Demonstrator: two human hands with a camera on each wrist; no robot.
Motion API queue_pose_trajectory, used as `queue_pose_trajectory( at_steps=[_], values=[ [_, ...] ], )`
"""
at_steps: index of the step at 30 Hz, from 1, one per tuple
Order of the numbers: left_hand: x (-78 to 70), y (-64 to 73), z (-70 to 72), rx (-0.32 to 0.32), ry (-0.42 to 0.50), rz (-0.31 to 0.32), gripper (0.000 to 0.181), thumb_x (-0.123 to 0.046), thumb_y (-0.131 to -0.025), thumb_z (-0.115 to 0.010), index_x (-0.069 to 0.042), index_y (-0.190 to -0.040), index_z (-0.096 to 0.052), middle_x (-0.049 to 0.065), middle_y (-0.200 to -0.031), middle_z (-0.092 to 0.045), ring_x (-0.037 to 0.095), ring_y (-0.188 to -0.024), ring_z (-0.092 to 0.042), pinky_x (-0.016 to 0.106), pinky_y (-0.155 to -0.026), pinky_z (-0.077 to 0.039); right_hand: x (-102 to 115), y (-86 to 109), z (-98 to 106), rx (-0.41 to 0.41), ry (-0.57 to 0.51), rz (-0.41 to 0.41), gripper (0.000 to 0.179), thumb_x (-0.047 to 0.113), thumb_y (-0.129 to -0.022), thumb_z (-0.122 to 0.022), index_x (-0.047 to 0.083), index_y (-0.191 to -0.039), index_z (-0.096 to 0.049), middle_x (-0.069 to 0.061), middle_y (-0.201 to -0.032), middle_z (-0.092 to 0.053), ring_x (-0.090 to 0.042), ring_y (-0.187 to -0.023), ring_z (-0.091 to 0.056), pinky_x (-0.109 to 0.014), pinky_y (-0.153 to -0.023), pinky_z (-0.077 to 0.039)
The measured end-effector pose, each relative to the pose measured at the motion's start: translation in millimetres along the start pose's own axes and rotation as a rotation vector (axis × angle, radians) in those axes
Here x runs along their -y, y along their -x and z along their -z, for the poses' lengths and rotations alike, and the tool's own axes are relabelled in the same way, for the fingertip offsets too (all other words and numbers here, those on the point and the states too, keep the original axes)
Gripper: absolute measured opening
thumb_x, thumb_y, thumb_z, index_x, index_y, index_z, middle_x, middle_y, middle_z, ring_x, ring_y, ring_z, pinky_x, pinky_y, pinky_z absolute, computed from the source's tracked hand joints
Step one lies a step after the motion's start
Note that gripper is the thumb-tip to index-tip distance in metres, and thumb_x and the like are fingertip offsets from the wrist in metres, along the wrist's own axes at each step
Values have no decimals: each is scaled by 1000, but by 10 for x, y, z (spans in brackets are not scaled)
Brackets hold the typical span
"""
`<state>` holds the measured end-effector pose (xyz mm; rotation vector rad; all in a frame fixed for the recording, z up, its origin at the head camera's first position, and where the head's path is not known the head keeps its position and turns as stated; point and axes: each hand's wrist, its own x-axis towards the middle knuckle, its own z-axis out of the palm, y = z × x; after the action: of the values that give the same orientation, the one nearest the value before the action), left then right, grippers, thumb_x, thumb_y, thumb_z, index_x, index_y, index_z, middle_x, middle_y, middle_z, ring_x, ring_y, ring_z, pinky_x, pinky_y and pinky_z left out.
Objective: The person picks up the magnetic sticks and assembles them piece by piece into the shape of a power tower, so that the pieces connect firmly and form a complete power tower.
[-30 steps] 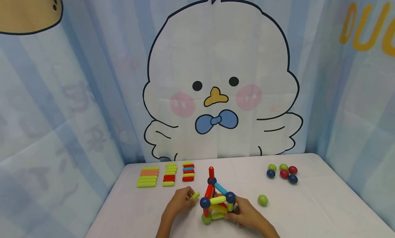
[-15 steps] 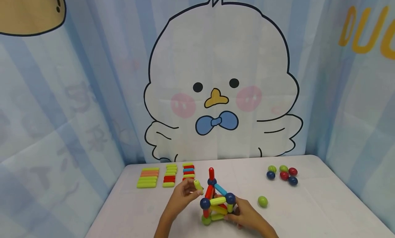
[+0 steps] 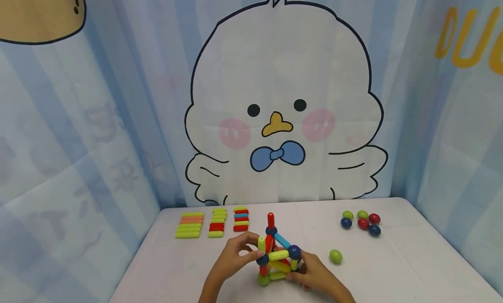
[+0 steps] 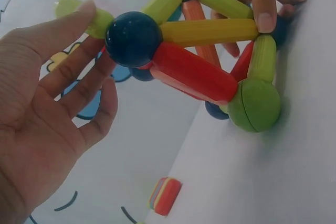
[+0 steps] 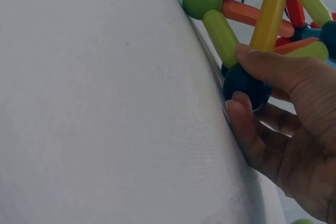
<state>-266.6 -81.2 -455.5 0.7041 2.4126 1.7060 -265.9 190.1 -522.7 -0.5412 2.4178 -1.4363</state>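
A frame of coloured rods and balls stands on the table, with a yellow rod (image 4: 210, 32) slanting across one side and a green ball (image 4: 254, 105) at a lower corner. My left hand (image 3: 234, 256) pinches a short lime rod (image 3: 261, 243) upright on the dark blue ball (image 4: 134, 39) at the frame's upper left corner; rod and ball appear to touch. Low on the other side, my right hand (image 3: 314, 274) grips a dark blue ball (image 5: 247, 86) at the frame's base, thumb over the rod ends. Some right fingers are hidden behind the frame in the head view.
Rows of lime, red, orange and blue rods (image 3: 190, 225) lie at the table's back left. Several balls (image 3: 363, 223) sit together at the back right, and one loose green ball (image 3: 335, 256) lies right of my right hand. A printed curtain (image 3: 283, 76) hangs behind the table.
The left hand has lifted the lime rod from beside the frame, turned it upright and brought it onto the upper left blue ball. The right hand keeps its grip in place.
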Motion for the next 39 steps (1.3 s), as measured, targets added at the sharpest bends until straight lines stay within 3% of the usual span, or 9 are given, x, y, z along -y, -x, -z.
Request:
queue_pose_trajectory(
  at_steps=[4, 7, 11, 16, 20, 23, 27, 31, 39],
  values=[
    [16, -3, 19, 10, 10, -13, 28, -29, -91, -70, -12, -113, -65, 5, -110, -71, 7, -96, -63, 25, -87, -53, -2, 5, 3, 0, -3, -19, 60, 31, -83, -77, 3, -129, -52, -2, -91, -63, -12, -50, -57, -21, -46, -48],
    [80, -17, 66, -16, 43, -24, 30, -29, -93, -67, -11, -117, -63, 8, -110, -70, 9, -97, -64, 25, -87, -54, -6, -1, 1, 1, -6, -21, 61, 32, -83, -77, 2, -130, -51, -1, -88, -63, -11, -50, -56, -21, -45, -47],
    [282, -38, 208, -151, 71, 23, 34, -28, -94, -65, -6, -120, -61, 13, -109, -68, 12, -93, -66, 27, -83, -56, -15, -7, -10, 5, -4, -11, 61, 32, -84, -76, 2, -130, -52, -1, -87, -62, -11, -50, -56, -20, -45, -46],
    [654, -37, 515, -364, -30, 144, 25, -20, -94, -66, -6, -114, -64, 10, -107, -67, 16, -93, -63, 23, -79, -54, -20, -8, -32, 7, -4, -31, 59, 33, -83, -77, 3, -128, -53, 0, -83, -61, -11, -50, -56, -20, -45, -47],
    [891, -39, 722, -456, -145, 193, 19, -1, -93, -61, -6, -111, -66, 10, -110, -67, 24, -102, -61, 29, -88, -53, -14, -2, -31, 0, 2, -44, 59, 33, -83, -77, 1, -127, -53, -1, -81, -61, -12, -50, -56, -20, -45, -46],
    [1003, -50, 792, -490, -220, 253, 24, 3, -91, -60, -7, -111, -68, 13, -118, -65, 26, -104, -60, 40, -91, -53, 2, 6, -24, -7, 9, -48, 59, 33, -83, -77, 0, -126, -54, -1, -82, -61, -11, -51, -56, -20, -46, -46],
    [1091, -66, 818, -485, -288, 337, 26, -1, -90, -62, -9, -114, -68, 13, -125, -61, 24, -99, -56, 39, -86, -53, 13, 21, -26, 3, -13, -45, 56, 32, -84, -77, 0, -124, -54, -2, -83, -61, -13, -53, -56, -21, -46, -47],
    [1135, -81, 812, -440, -349, 344, 22, -4, -87, -68, -9, -109, -70, 10, -115, -64, 20, -93, -54, 35, -82, -51, 10, 32, -28, 16, -34, -45, 54, 30, -84, -76, 0, -124, -54, -3, -82, -61, -13, -53, -56, -22, -46, -48],
    [1050, -119, 748, -266, -519, 359, 24, -16, -85, -75, -6, -106, -70, 4, -99, -63, 17, -87, -53, 37, -80, -52, 0, -6, -25, -26, -12, -48, 57, 34, -84, -76, 2, -126, -54, -1, -86, -63, -12, -51, -57, -22, -46, -49]
  ],
)
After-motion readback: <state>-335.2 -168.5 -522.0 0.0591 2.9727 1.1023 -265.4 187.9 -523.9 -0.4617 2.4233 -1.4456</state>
